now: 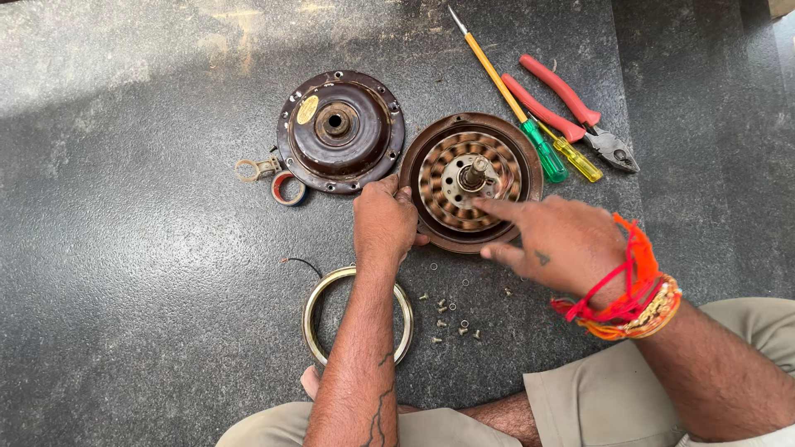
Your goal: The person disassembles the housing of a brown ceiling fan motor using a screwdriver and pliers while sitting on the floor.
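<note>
A round brown motor housing (470, 180) with copper windings and a centre shaft lies on the dark stone floor. My left hand (383, 222) grips its left rim. My right hand (553, 242), with red and orange threads at the wrist, rests fingers spread over its lower right part, the forefinger pointing at the windings. A matching brown motor cover (340, 130) lies upside up to the left, apart from both hands.
A metal ring (313, 308) lies under my left forearm. Several small screws and washers (451, 319) are scattered beside it. Two screwdrivers (530, 124) and red-handled pliers (571, 108) lie at the upper right. A tape roll (287, 189) and a small clamp (252, 169) sit by the cover.
</note>
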